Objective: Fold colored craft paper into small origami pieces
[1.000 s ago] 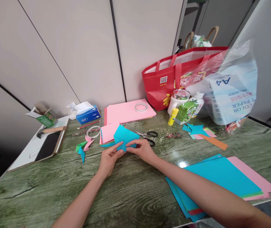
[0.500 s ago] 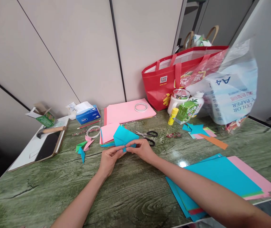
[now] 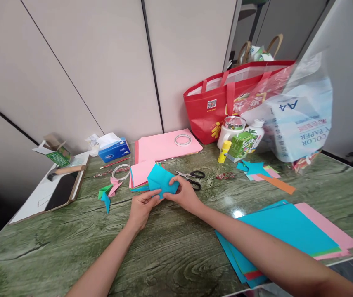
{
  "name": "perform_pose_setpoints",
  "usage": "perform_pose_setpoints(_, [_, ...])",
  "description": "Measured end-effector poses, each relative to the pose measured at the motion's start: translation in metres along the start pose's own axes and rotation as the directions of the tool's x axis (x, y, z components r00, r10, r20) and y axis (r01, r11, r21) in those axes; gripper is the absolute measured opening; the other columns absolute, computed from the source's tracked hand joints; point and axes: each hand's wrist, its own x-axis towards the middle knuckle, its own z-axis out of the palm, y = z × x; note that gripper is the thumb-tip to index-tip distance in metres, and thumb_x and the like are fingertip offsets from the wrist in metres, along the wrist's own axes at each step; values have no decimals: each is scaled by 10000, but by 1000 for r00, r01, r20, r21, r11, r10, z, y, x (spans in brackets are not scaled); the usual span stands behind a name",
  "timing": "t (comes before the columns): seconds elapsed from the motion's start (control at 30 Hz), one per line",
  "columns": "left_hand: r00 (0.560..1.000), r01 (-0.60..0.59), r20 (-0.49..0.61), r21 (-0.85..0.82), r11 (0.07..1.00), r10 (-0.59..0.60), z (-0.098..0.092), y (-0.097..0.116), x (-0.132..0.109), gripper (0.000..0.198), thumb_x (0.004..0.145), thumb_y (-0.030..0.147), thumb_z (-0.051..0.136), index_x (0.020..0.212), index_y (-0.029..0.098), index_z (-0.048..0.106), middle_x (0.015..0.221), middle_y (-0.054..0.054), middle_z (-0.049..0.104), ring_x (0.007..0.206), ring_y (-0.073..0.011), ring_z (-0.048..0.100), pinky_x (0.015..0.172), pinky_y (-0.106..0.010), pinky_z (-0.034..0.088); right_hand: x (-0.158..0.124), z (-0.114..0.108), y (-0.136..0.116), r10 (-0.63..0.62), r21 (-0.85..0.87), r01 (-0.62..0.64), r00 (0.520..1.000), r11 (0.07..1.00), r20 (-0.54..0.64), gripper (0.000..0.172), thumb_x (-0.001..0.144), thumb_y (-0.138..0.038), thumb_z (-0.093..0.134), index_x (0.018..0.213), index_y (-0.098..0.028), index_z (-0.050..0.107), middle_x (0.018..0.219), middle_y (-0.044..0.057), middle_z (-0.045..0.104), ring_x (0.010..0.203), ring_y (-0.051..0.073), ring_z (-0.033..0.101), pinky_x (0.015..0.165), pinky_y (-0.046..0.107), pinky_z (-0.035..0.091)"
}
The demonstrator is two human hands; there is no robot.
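Note:
A folded blue sheet of paper (image 3: pixel 160 180) is held up over the table between both hands. My left hand (image 3: pixel 142 207) pinches its lower left corner between thumb and fingers. My right hand (image 3: pixel 185 194) grips its right side, with fingers on the edge and the thumb below. Behind the sheet lies a stack of small coloured paper squares (image 3: pixel 139 173), pink on top and partly hidden. Scissors (image 3: pixel 195 175) with black handles rest just beyond my right hand. Left of my hands are folded green, pink and blue paper pieces (image 3: pixel 107 193).
Large coloured sheets (image 3: pixel 283 229) lie at the front right. Behind stand a glue stick (image 3: pixel 224 152), a green box (image 3: pixel 240 145), a red bag (image 3: pixel 207 117) and a plastic paper pack (image 3: pixel 302 123). A tissue box (image 3: pixel 113 152), tape roll (image 3: pixel 121 172) and hammer (image 3: pixel 66 170) are leftward.
My right hand has shifted its grip from the bottom of the blue sheet up along its right edge. My left hand stays at the lower corner.

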Motion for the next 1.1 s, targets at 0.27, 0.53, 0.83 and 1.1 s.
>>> perform_pose_setpoints(0.27, [998, 48, -40, -87, 995, -52, -2, 3, 3, 307, 489, 202, 780, 782, 136, 718, 765, -69, 722, 728, -212, 658, 806, -390, 506, 6, 0, 3, 122, 378, -179, 978, 908, 169, 372, 549, -234, 684, 810, -221, 419, 596, -70, 491, 535, 137, 584, 521, 262, 482])
perform_pose_setpoints(0.53, [994, 105, 15, -176, 979, -104, -9, 4, 8, 291, 513, 176, 772, 794, 127, 713, 846, -84, 715, 802, -206, 648, 825, -358, 501, 8, -2, 6, 87, 410, -202, 955, 889, 283, 236, 602, -211, 645, 754, -190, 466, 623, -48, 566, 633, 161, 661, 586, 260, 508])
perform_pose_setpoints(0.83, [997, 74, -2, -151, 986, -75, -10, 6, 7, 303, 521, 171, 770, 814, 127, 705, 708, -48, 708, 700, -171, 646, 801, -368, 511, 8, -3, 12, 68, 322, -149, 966, 935, 251, 211, 625, -220, 632, 780, -187, 493, 588, -27, 610, 630, 174, 658, 610, 297, 519])
perform_pose_setpoints(1.1, [999, 42, -10, -76, 996, -43, -8, 4, 6, 309, 523, 195, 767, 821, 137, 707, 725, -46, 706, 711, -175, 640, 777, -361, 517, 9, -4, 11, 25, 226, -56, 990, 972, 138, 149, 652, -126, 495, 782, -197, 480, 651, -19, 585, 615, 151, 621, 593, 276, 494])
